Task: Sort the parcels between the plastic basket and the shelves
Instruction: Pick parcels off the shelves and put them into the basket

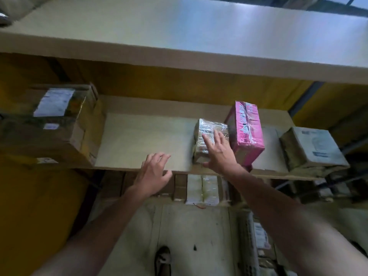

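A small parcel wrapped in clear tape (207, 132) stands on the middle shelf (143, 140). My right hand (219, 152) lies flat against its front, fingers spread, not closed around it. A pink parcel (247, 130) stands right beside it on the right, touching it. My left hand (155, 172) hovers at the shelf's front edge, fingers apart and holding nothing. A big brown carton (53, 124) sits at the left end of the shelf. A grey-wrapped parcel (312, 150) sits at the right end. No plastic basket is in view.
An upper shelf board (179, 36) overhangs the middle shelf. Below, a lower shelf holds several small boxes (201, 189). More parcels are stacked at the lower right (256, 242). A foot in a shoe (163, 259) stands on the concrete floor.
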The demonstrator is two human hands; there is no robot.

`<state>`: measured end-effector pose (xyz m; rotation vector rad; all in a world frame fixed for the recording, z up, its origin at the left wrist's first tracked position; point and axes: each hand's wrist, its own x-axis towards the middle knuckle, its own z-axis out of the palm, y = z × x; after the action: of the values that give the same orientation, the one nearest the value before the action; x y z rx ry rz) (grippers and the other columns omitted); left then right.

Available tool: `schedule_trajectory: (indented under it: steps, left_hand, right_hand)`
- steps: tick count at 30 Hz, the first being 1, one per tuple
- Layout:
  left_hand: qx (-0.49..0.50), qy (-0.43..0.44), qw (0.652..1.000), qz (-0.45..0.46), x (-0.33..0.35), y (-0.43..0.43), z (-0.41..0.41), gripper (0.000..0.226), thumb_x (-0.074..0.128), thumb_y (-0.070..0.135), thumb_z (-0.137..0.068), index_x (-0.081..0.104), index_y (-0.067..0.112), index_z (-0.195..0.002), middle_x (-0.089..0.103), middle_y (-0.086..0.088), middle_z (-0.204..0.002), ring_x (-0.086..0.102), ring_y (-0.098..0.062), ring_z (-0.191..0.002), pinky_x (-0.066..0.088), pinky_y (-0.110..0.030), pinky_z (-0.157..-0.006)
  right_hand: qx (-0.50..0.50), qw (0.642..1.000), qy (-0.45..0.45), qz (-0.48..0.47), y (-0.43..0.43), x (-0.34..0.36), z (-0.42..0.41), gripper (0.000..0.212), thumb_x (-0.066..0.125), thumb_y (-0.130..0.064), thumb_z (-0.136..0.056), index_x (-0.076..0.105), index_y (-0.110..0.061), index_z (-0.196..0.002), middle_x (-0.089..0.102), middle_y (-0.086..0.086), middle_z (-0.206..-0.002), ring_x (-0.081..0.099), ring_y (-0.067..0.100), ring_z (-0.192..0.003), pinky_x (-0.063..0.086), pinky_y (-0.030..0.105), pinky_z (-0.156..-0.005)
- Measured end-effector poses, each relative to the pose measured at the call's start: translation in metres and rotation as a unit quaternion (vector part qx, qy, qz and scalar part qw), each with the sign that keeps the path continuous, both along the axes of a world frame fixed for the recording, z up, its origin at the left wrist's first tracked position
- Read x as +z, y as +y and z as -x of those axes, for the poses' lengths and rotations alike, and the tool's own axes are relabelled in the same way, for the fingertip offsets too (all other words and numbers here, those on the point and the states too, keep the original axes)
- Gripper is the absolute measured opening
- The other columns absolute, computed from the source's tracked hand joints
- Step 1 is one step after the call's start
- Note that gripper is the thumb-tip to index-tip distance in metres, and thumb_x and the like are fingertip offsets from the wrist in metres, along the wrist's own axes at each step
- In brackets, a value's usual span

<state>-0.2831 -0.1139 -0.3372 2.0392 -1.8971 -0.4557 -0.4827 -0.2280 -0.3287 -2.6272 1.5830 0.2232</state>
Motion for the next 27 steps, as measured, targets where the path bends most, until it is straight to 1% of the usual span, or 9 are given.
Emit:
schedule_trajectory:
  steps: [2,5,10,14,17,19,22,25,27]
  left_hand:
    - [-0.01,0.001,1.0,0.005,-0.003,-0.012,-0.008,0.051,0.052,0.026,-0.087,0.042,0.015,-0.135,0.047,-0.006,-0.135,0.038,-0.023,-0.122,0.032,-0.035,-0.102]
    - [-0.031,0.005,0.999,0.01,-0.005,-0.023,-0.013,0.05,0.052,0.025,-0.087,0.042,0.016,-0.134,0.046,-0.004,-0.135,0.037,-0.022,-0.122,0.032,-0.034,-0.101]
    - [-0.058,-0.005,0.998,0.026,-0.007,-0.036,-0.018,0.058,0.055,0.027,-0.086,0.035,0.017,-0.139,0.044,-0.003,-0.138,0.037,-0.02,-0.122,0.033,-0.031,-0.102]
    - [-0.072,-0.006,0.997,0.009,-0.009,-0.037,-0.023,0.086,0.066,0.04,-0.078,0.018,0.02,-0.146,0.035,-0.001,-0.145,0.03,-0.019,-0.129,0.03,-0.033,-0.106]
    - [-0.065,0.028,0.998,-0.004,-0.007,-0.033,-0.03,0.11,0.077,0.044,-0.065,0.006,0.023,-0.147,0.024,-0.005,-0.151,0.02,-0.025,-0.136,0.024,-0.045,-0.11]
    - [-0.043,0.051,0.998,-0.001,-0.003,-0.031,-0.034,0.119,0.081,0.043,-0.06,0.0,0.028,-0.146,0.015,-0.007,-0.155,0.016,-0.031,-0.138,0.026,-0.053,-0.109]
    - [-0.024,0.075,0.996,0.042,0.001,-0.03,-0.046,0.119,0.083,0.039,-0.059,-0.004,0.034,-0.139,0.008,-0.009,-0.156,0.018,-0.035,-0.138,0.032,-0.058,-0.104]
    - [-0.025,0.13,0.989,0.071,0.005,-0.033,-0.057,0.121,0.086,0.04,-0.053,0.006,0.032,-0.144,0.016,-0.012,-0.154,0.029,-0.036,-0.135,0.038,-0.059,-0.099]
    - [-0.004,0.186,0.981,0.043,0.016,-0.037,-0.058,0.119,0.085,0.048,-0.047,0.013,0.038,-0.141,0.035,-0.011,-0.146,0.047,-0.027,-0.121,0.05,-0.045,-0.088]
  right_hand:
    - [-0.042,0.998,0.013,-0.034,-0.003,-0.013,-0.004,0.108,0.071,-0.032,-0.08,-0.013,-0.028,-0.148,-0.011,0.022,-0.155,-0.007,0.041,-0.143,0.004,0.052,-0.115]
    - [-0.064,0.997,-0.008,-0.036,-0.007,-0.02,-0.006,0.093,0.058,-0.01,-0.088,-0.009,-0.033,-0.148,-0.008,0.017,-0.157,-0.005,0.038,-0.144,0.007,0.056,-0.114]
    - [-0.065,0.993,-0.067,-0.069,-0.014,-0.008,-0.011,0.081,0.06,-0.02,-0.089,0.007,-0.034,-0.149,0.006,0.01,-0.158,0.004,0.033,-0.143,0.028,0.059,-0.107]
    - [0.001,0.976,-0.18,-0.119,-0.021,0.025,-0.019,0.074,0.069,-0.022,-0.082,0.031,-0.026,-0.146,0.036,0.012,-0.146,0.031,0.031,-0.13,0.036,0.039,-0.103]
    - [-0.012,0.937,-0.281,-0.209,-0.021,0.056,-0.03,0.072,0.074,-0.019,-0.078,0.04,-0.022,-0.142,0.056,0.011,-0.132,0.056,0.022,-0.109,0.043,0.029,-0.092]
    - [-0.041,0.904,-0.318,-0.283,-0.019,0.073,-0.039,0.069,0.072,-0.016,-0.08,0.041,-0.025,-0.141,0.061,0.011,-0.122,0.059,0.016,-0.093,0.048,0.024,-0.08]
    - [-0.034,0.843,-0.37,-0.388,-0.017,0.086,-0.046,0.053,0.064,-0.01,-0.085,0.048,-0.016,-0.136,0.065,0.011,-0.111,0.064,0.017,-0.086,0.052,0.021,-0.072]
    - [-0.038,0.801,-0.401,-0.444,-0.019,0.094,-0.048,0.024,0.06,-0.014,-0.088,0.062,-0.023,-0.111,0.07,0.003,-0.094,0.07,0.012,-0.076,0.054,0.02,-0.06]
    - [-0.052,0.786,-0.402,-0.468,-0.024,0.099,-0.046,0.016,0.057,-0.023,-0.09,0.064,-0.023,-0.104,0.07,0.005,-0.094,0.07,0.019,-0.081,0.055,0.024,-0.06]
